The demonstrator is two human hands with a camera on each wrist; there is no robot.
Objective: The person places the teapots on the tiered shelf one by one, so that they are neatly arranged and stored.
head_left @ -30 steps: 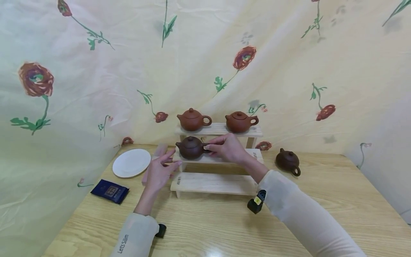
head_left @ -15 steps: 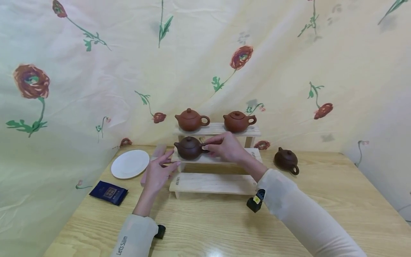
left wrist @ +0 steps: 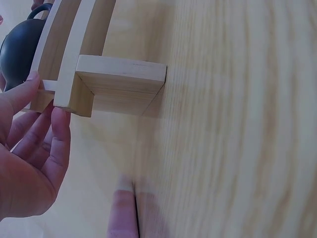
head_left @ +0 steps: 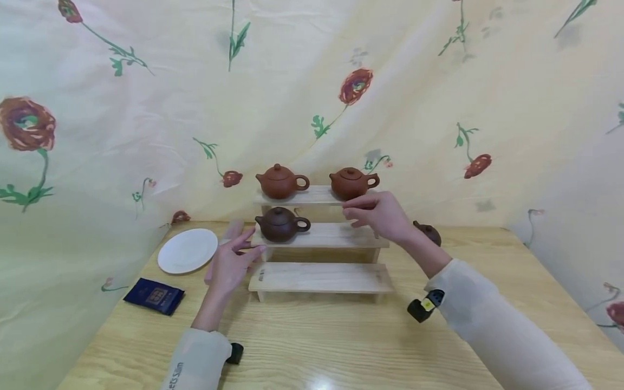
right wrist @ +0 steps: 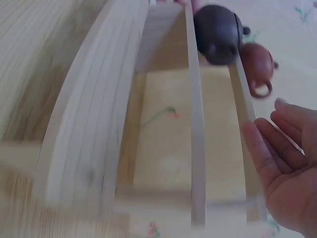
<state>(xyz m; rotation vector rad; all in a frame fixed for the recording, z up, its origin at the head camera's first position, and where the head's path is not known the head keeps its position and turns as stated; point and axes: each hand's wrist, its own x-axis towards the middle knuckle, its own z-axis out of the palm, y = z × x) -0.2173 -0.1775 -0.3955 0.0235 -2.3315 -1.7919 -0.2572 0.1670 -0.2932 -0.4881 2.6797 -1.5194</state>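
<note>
A three-tier wooden stand [head_left: 322, 276] faces me. At the left of its middle tier sits a dark brown teapot [head_left: 279, 225], handle to the right. My left hand [head_left: 233, 264] holds the stand's left end, just below that teapot; in the left wrist view the thumb and fingers [left wrist: 60, 131] lie on either side of the wood. My right hand [head_left: 385, 216], fingers loosely bent, hovers over the right part of the middle tier, away from the teapot and holding nothing. On the top tier stand two reddish-brown teapots, one left [head_left: 279, 182] and one right [head_left: 351, 184].
Another dark teapot [head_left: 429, 234] sits on the table right of the stand, partly behind my right forearm. To the left lie a white plate [head_left: 187, 251], a dark blue packet [head_left: 154, 296] and a long pink item [head_left: 232, 229]. A flowered cloth [head_left: 292, 108] hangs behind.
My right hand has let go of the dark teapot's handle and moved right. The teapot stays on the middle tier. My left hand keeps its place at the stand; the head view has shifted slightly.
</note>
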